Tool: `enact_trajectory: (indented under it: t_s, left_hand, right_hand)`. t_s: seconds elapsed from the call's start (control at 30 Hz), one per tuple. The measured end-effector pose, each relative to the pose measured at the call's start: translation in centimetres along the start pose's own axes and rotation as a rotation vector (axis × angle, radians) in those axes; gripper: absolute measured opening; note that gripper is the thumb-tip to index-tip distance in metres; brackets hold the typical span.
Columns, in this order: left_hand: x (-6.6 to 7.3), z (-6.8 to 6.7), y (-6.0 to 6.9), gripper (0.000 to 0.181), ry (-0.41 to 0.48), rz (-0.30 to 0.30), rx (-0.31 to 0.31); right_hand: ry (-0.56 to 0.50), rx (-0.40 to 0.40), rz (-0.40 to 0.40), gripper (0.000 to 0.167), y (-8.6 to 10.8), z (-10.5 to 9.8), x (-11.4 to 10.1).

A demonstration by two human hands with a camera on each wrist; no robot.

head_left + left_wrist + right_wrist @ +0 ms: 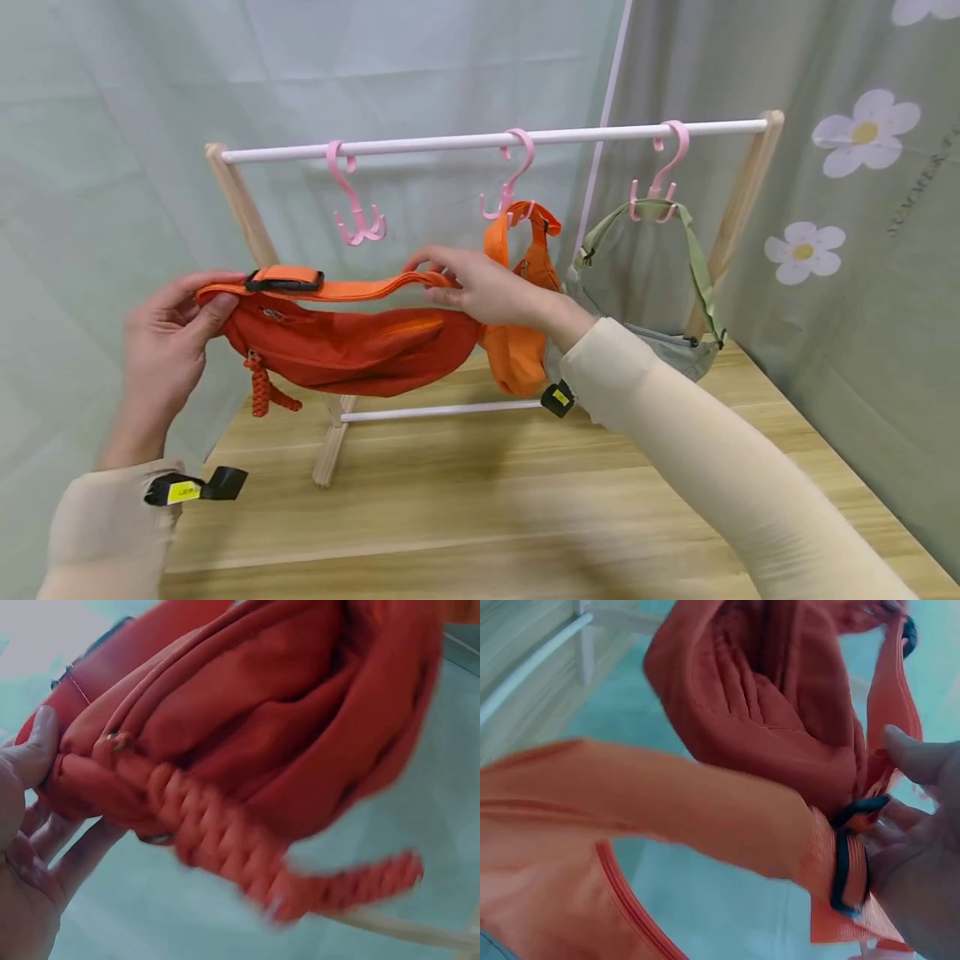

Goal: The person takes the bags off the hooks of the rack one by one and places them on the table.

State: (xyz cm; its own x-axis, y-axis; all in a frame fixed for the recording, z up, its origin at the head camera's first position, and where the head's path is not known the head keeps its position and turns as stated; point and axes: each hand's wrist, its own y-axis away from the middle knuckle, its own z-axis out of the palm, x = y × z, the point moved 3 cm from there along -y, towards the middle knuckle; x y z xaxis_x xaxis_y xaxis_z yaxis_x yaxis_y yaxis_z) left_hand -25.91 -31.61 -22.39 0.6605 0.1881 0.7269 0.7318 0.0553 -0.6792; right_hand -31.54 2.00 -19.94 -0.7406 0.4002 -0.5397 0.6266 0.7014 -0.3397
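Head view: the red bag point(360, 354) is near nine o'clock, its end gripped by the left hand point(168, 337), its strap point(352, 291) pinched by the right hand point(491, 287), a pink hook point(358, 218) at ten. Arranging the strap seems the step, the next move likely calling for a steady hold. A wooden table point(420, 517) lies at six, a curtain point(420, 92) at twelve.

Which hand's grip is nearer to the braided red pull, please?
Left: the left grip pinches the red bag above-left of the braided pull; the right grip holds the strap, farther right.
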Motion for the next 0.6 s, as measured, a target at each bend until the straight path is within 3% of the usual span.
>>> enact_trajectory:
  t_s: [0.2,0.3,0.43,0.5,0.6]
  left_hand:
    - [2.1,0.3,-1.0,0.025,0.05,-0.04,0.108]
    - [2.6,0.5,-1.2,0.023,0.107,-0.065,0.163]
    - [2.9,0.3,-1.3,0.022,0.16,-0.099,0.227]
    - [3.0,0.0,-1.2,0.021,0.157,-0.108,0.244]
    - [2.6,-0.6,-1.1,0.022,0.128,-0.107,0.21]
  right_hand:
    - [0.084,-0.143,0.015,0.041,1.2,3.3,0.0]
    - [0.062,-0.17,0.026,0.051,2.0,4.9,0.1]
    - [0.002,-0.154,0.045,0.069,3.1,6.6,0.6]
    - [-0.01,-0.117,0.028,0.067,3.4,7.3,0.9]
    - [-0.053,-0.022,0.01,0.056,3.8,8.0,1.4]
